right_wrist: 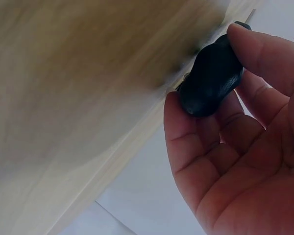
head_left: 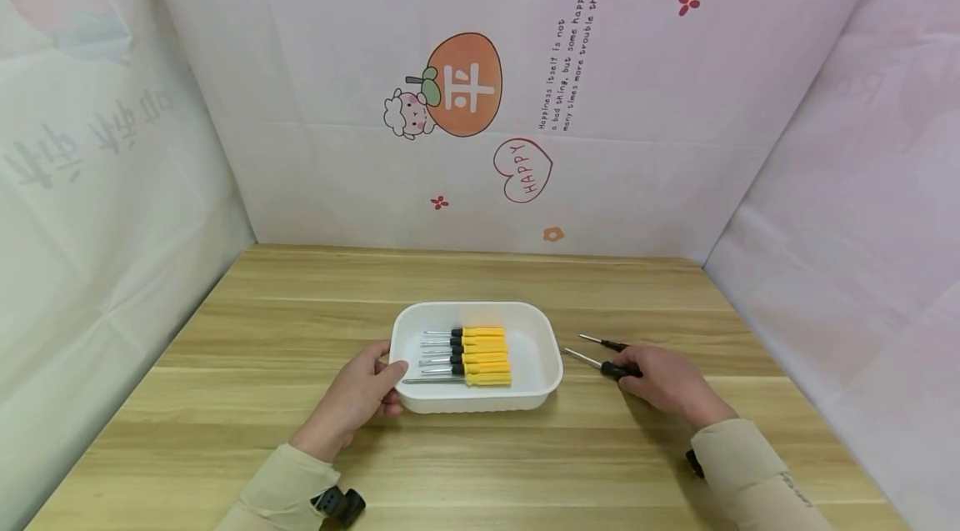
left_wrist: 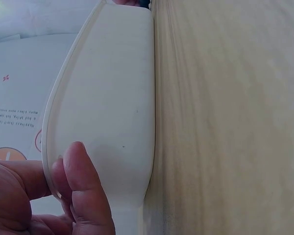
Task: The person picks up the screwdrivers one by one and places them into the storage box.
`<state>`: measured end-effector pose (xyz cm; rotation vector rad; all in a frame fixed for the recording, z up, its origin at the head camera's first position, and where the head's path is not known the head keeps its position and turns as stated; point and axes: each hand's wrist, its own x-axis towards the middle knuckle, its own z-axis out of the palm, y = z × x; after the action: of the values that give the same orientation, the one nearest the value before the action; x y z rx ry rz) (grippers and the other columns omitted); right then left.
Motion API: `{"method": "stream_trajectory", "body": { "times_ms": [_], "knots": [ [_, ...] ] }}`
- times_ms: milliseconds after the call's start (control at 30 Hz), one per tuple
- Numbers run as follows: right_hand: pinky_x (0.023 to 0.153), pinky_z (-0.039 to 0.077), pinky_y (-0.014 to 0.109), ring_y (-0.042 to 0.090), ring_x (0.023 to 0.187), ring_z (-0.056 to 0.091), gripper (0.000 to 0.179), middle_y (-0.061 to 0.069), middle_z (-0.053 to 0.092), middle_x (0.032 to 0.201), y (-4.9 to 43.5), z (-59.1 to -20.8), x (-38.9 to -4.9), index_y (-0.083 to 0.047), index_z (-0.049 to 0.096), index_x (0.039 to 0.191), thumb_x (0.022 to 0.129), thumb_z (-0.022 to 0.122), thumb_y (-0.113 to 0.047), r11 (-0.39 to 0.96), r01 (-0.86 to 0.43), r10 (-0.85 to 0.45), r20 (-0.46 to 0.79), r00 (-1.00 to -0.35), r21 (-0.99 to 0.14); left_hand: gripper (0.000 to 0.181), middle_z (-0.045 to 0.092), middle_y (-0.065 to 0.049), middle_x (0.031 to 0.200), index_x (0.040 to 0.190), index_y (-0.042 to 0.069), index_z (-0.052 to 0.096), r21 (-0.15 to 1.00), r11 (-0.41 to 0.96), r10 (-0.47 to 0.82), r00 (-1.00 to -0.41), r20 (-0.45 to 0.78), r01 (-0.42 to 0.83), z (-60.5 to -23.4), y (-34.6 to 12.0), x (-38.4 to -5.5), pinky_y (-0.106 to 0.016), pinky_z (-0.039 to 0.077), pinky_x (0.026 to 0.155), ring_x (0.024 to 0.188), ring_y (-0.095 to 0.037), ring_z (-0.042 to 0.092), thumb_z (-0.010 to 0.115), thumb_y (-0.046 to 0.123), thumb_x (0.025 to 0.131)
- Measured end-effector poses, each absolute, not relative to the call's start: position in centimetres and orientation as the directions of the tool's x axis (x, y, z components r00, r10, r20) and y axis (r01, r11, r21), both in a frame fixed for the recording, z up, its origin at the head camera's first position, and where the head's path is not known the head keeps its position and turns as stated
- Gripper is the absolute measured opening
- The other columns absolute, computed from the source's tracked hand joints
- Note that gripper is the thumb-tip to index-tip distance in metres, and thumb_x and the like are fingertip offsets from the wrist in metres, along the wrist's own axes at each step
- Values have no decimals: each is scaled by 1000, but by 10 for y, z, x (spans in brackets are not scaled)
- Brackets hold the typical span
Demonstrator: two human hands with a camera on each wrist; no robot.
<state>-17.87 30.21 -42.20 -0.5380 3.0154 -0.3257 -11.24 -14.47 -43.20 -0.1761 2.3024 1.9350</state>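
A white plastic tray (head_left: 536,348) sits on the table in the head view. Several screwdrivers (head_left: 487,359) with yellow handles lie side by side in it, shafts pointing left. My left hand (head_left: 358,396) grips the tray's left end, thumb over the rim and fingers under it outside, as the left wrist view also shows. To the right of the tray, my right hand (head_left: 666,379) pinches a black-handled screwdriver (head_left: 611,368) between thumb and fingers, shaft pointing left toward the tray. Just beyond it is a second black screwdriver (head_left: 600,341), its handle end partly hidden by the hand.
The wood-grain table (head_left: 480,473) is bordered by a printed white cloth backdrop (head_left: 637,181) behind and white cloth at both sides. A dark device (head_left: 341,506) is strapped at the left wrist, over a beige sleeve.
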Motion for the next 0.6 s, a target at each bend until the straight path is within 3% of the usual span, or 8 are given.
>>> {"method": "stream_trajectory", "body": {
  "times_ms": [333,600],
  "knots": [
    [85,57,55,27,99,68,22,9,74,111,304,-418,-180,-10,73,114,94,75,-21,890,-340,-359,-8,-933,-304,53,56,-16,102,154,3,44,971,166,-8,-984,-175,-174,-432,-144,-114,-29,62,61,75,-19,59,60,16,105],
    [74,50,38,17,85,57,16,0,70,102,302,-413,-179,-13,70,111,98,71,-21,867,-313,-343,-9,-939,-388,53,56,-15,102,154,3,44,970,170,-6,-985,-174,-173,-432,-145,-114,-29,62,61,74,-19,59,60,16,105]
  ]
}}
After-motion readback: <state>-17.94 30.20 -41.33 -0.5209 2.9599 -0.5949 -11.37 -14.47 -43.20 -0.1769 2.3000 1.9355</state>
